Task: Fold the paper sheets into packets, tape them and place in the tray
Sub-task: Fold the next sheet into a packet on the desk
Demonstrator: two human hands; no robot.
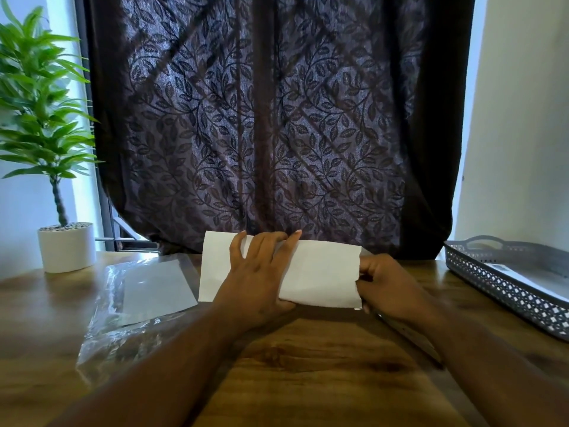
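A white paper sheet (pixel 320 272), folded into a long band, lies on the wooden table (pixel 308 365) near its far edge. My left hand (pixel 258 275) lies flat on the paper's middle, fingers straight and pointing away from me, the thumb at the near fold. My right hand (pixel 385 288) pinches the paper's right end with curled fingers. A grey perforated tray (pixel 492 278) stands at the right, with a white packet (pixel 523 278) inside it.
A clear plastic bag (pixel 129 306) holding a white sheet (pixel 157 288) lies left of the folded paper. A potted plant in a white pot (pixel 66 246) stands at the far left corner. A dark patterned curtain (pixel 264 124) hangs behind the table.
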